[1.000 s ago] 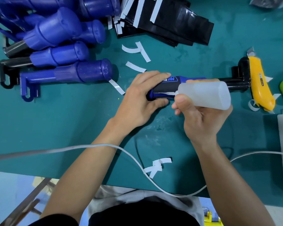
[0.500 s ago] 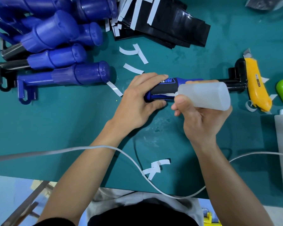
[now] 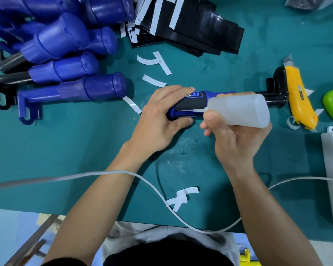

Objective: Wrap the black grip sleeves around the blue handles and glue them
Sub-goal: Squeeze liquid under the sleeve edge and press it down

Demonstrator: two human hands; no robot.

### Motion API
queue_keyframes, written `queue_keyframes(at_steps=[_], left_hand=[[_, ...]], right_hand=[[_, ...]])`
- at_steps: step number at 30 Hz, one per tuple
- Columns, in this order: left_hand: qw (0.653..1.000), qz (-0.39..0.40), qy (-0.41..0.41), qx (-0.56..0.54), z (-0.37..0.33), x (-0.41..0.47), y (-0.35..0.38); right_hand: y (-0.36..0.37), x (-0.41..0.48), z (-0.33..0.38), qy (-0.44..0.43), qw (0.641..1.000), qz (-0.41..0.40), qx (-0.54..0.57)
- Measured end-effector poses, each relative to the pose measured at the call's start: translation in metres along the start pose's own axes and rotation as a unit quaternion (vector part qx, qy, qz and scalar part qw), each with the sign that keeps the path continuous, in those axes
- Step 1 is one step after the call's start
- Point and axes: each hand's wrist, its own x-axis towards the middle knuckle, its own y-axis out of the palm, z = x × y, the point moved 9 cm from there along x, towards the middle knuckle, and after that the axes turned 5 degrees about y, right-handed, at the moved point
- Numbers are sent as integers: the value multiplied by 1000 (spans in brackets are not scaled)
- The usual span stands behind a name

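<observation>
Gluing the black grip sleeve's [image 3: 190,106] seam.
Left hand [image 3: 161,120] clamped the blue handle [image 3: 181,114]; right hand [image 3: 236,139], just beside, gripped the glue bottle [image 3: 242,110]: a thin bead seemed wisest.

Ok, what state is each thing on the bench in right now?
Handle: lying flat, partly wrapped.
Black sleeve: wrapped on the handle, white strip at its edge.
Glue bottle: on its side, nozzle at the sleeve's edge.
Left hand: grips the handle's blue end.
Right hand: holds the glue bottle.
Spare handles: piled, untouched.
Sleeve stack: flat, white strips on.
Knife: lying flat, blade tip out.
Paper strips: loose, scattered.
</observation>
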Motion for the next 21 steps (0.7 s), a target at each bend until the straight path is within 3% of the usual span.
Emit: queue_keyframes(at_steps=[21], left_hand=[[1000,0,0,-9,-1,0,-1]], right_hand=[[-4,0,0,9,1000,-12,8]])
